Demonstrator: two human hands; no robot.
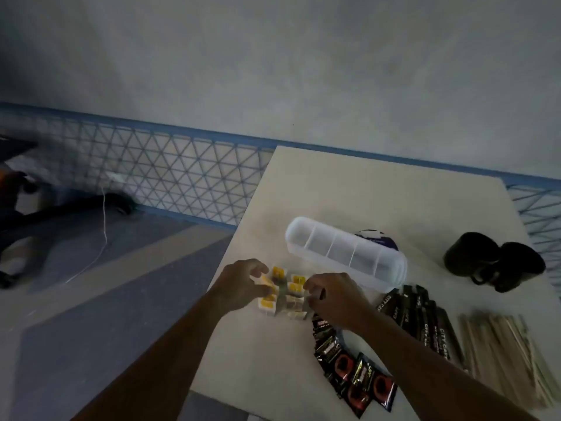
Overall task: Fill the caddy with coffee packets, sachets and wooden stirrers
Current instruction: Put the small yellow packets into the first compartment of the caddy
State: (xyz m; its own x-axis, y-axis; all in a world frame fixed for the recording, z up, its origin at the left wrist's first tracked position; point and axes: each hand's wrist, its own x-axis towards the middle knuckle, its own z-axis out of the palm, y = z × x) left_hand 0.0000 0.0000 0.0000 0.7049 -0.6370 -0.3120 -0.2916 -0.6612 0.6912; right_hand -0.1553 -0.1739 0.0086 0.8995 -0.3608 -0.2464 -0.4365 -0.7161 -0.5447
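Left hand (pixel 243 287) and right hand (pixel 334 299) pinch yellow sachets (pixel 287 291) beside caddy (pixel 346 253), coffee packets (pixel 349 369) near.

Sachets (pixel 283 294) lie before the caddy (pixel 346 253), packets (pixel 419 323) and stirrers (pixel 504 354) to their right.

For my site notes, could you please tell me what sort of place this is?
Probably an office or break room: a white table by a plain wall, patterned carpet, and a wheeled chair base at left.
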